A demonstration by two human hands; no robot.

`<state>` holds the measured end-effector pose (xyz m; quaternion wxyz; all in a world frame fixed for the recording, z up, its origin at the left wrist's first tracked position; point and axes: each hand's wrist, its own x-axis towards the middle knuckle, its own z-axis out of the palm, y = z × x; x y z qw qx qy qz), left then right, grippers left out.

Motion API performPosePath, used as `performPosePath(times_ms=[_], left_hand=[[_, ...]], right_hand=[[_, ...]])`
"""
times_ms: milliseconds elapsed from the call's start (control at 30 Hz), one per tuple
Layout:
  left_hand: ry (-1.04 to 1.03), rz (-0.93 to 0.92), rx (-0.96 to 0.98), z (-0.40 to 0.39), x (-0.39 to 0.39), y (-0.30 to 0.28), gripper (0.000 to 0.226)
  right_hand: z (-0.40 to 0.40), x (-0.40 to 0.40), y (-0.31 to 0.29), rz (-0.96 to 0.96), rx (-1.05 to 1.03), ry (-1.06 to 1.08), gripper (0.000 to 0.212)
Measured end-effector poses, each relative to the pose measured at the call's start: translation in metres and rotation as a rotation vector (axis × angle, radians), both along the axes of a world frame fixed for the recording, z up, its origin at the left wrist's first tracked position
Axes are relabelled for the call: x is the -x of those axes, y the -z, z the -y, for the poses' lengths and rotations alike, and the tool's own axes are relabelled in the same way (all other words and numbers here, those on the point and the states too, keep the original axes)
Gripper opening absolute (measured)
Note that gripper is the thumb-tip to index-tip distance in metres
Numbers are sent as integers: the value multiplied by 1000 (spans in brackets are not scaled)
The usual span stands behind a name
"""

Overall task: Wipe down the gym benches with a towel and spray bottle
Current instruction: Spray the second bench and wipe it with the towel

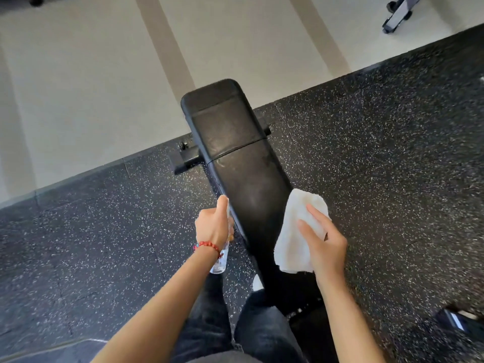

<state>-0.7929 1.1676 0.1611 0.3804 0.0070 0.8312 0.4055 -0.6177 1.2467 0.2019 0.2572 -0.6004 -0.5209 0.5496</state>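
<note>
So there's a long black padded gym bench (235, 158) running away from the person, its far end sitting right over the line where the black speckled rubber floor (379, 153) meets the pale beige floor (78, 74).

The left hand (213, 226), with a red beaded bracelet (208, 246) on the wrist, is wrapped around a clear plastic spray bottle (220, 260) just beside the bench's left edge near the close end. Fingers are curled round it with the thumb sticking up on top; the bottle's bottom pokes out under the wrist.

The right hand (324, 244) grips a folded white towel (298, 231) at the bench's right edge, also near the close end. Two fingers lie straight across the cloth and the rest tuck around it, and the towel overlaps the pad's edge.

Dark trousers (264, 334) show at the bottom, and part of a grey metal frame (398, 17) sits in the top right corner.
</note>
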Motion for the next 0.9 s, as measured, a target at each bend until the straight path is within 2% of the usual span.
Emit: performPosePath(times_ms=[100, 367, 467, 567, 700, 833, 900], left_hand=[[34, -29, -14, -11, 43, 1, 71], [25, -36, -44, -47, 132, 1, 54], [-2, -17, -48, -64, 155, 0, 58], [6, -30, -52, -82, 175, 0, 71], [-41, -42, -76, -108, 208, 0, 68], [-130, -54, -85, -130, 241, -1, 49], [-153, -34, -47, -136, 257, 0, 52]], right_hand=[[-4, 45, 1, -5, -5, 26, 36], [-26, 131, 1, -43, -8, 46, 34], [-42, 153, 0, -36, -18, 29, 34], [-61, 172, 2, -26, -28, 13, 34], [-91, 202, 7, -36, -24, -7, 34], [-126, 241, 8, -43, -18, -62, 35], [-142, 262, 7, -49, -15, -97, 36]])
